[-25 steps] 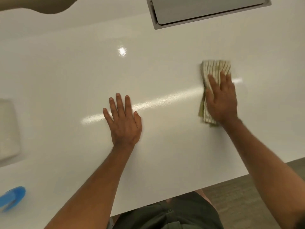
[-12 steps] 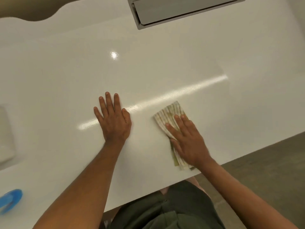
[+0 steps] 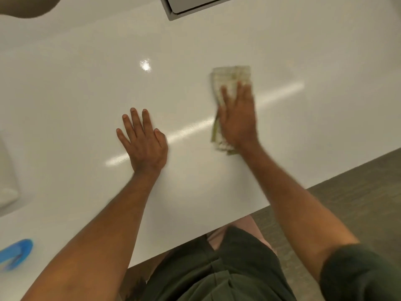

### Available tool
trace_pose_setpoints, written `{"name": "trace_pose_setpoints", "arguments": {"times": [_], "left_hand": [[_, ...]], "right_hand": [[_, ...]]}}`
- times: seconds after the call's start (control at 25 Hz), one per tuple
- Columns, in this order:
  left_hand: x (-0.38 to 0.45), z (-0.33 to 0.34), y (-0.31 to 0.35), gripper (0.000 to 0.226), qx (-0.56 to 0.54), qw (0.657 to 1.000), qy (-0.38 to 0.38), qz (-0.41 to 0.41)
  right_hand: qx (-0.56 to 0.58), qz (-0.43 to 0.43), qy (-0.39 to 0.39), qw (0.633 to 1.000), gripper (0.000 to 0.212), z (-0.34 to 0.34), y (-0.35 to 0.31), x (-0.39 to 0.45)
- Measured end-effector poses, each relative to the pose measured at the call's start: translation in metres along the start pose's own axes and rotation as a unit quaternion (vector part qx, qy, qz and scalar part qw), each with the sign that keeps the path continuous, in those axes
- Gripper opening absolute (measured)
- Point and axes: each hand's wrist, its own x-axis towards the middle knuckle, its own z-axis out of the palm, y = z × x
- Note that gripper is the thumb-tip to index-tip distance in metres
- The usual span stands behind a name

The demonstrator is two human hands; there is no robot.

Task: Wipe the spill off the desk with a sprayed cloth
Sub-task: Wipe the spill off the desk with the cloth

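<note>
A folded cloth (image 3: 230, 78) with pale green stripes lies flat on the glossy white desk (image 3: 76, 94), right of centre. My right hand (image 3: 237, 118) presses down on it, palm flat and fingers spread, covering its near half; the hand and cloth are blurred. My left hand (image 3: 144, 141) rests flat on the bare desk to the left of the cloth, fingers apart, holding nothing. No spill stands out on the shiny surface; only light reflections show.
A blue spray bottle head (image 3: 15, 253) pokes in at the lower left edge. A white object (image 3: 6, 181) sits at the far left. A grey recessed hatch (image 3: 195, 5) lies at the desk's far side. The desk's near edge runs diagonally above the brown floor (image 3: 358, 192).
My right hand slid the cloth from the far right toward me and the left hand, then pushed it back out, away and to the right. The left hand stayed planted.
</note>
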Motion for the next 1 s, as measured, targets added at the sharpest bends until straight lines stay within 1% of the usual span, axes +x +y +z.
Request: {"name": "trace_pose_setpoints", "arguments": {"times": [0.04,0.12,0.2,0.24,0.28,0.36,0.48,0.56,0.64,0.72,0.8,0.92,1.0], "left_hand": [[0.0,-0.001,-0.001,0.063,-0.001,1.0,-0.001,0.003],[-0.001,-0.003,-0.003,0.064,-0.007,1.0,-0.011,0.01],[-0.001,-0.004,-0.003,0.064,-0.008,1.0,-0.01,0.008],[-0.001,-0.004,-0.003,0.064,-0.009,1.0,-0.009,0.004],[-0.001,-0.004,-0.002,0.064,-0.013,1.0,-0.009,0.002],[-0.001,-0.004,-0.001,0.063,-0.016,1.0,-0.006,0.002],[-0.001,-0.001,-0.002,0.063,-0.008,1.0,0.0,0.0],[-0.001,0.001,-0.002,0.063,-0.003,1.0,0.005,0.002],[0.0,0.004,-0.002,0.063,0.0,1.0,0.008,0.003],[0.001,0.006,-0.002,0.064,0.003,1.0,0.012,0.0],[0.0,0.007,-0.003,0.064,0.008,1.0,0.017,0.002],[0.0,0.008,-0.003,0.063,0.012,1.0,0.023,0.008],[0.001,0.008,-0.003,0.063,0.008,1.0,0.019,0.008]], "right_hand": [[0.011,-0.04,-0.008,0.999,0.06,0.007,-0.025,-0.034],[0.028,-0.124,-0.061,0.99,0.062,0.015,-0.05,-0.124],[0.021,-0.178,-0.123,0.976,0.064,0.009,-0.025,-0.193],[0.017,-0.182,-0.14,0.973,0.064,0.005,0.0,-0.206],[0.007,-0.167,-0.139,0.976,0.063,-0.002,0.028,-0.206],[-0.007,-0.085,-0.125,0.989,0.061,-0.017,0.078,-0.177],[-0.005,0.046,-0.066,0.997,0.058,-0.034,0.128,-0.1],[-0.005,0.091,-0.023,0.996,0.058,-0.039,0.139,-0.037],[-0.016,0.116,-0.003,0.993,0.059,-0.04,0.131,0.028],[-0.028,0.124,-0.001,0.992,0.06,-0.035,0.108,0.08],[-0.043,0.112,0.005,0.993,0.061,-0.027,0.079,0.117],[-0.059,0.064,-0.003,0.996,0.062,-0.014,0.018,0.152],[-0.055,0.019,-0.029,0.998,0.062,-0.004,-0.032,0.159]]}}
